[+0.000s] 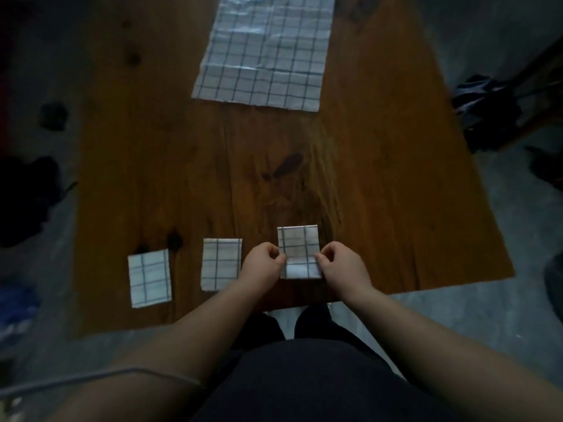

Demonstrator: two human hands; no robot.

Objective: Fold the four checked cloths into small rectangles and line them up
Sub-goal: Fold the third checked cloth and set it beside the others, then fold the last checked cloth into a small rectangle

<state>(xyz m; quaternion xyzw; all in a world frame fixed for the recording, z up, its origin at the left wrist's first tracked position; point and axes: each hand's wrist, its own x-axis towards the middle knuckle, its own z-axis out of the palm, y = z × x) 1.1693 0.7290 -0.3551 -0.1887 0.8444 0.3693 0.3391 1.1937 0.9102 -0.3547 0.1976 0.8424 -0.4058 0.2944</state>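
Two folded white checked cloths lie near the front edge of the wooden table (396,178): one at the left (149,277) and one beside it (221,263). A third folded cloth (298,242) sits right of them, held between both hands. My left hand (262,263) pinches its left edge and my right hand (341,263) pinches its right edge. A large checked cloth (268,47) lies spread flat at the far side of the table.
Dark bundles lie on the grey floor left of the table (27,196) and to the right (484,111). A wooden piece of furniture (536,86) stands at the far right. My legs are at the table's front edge.
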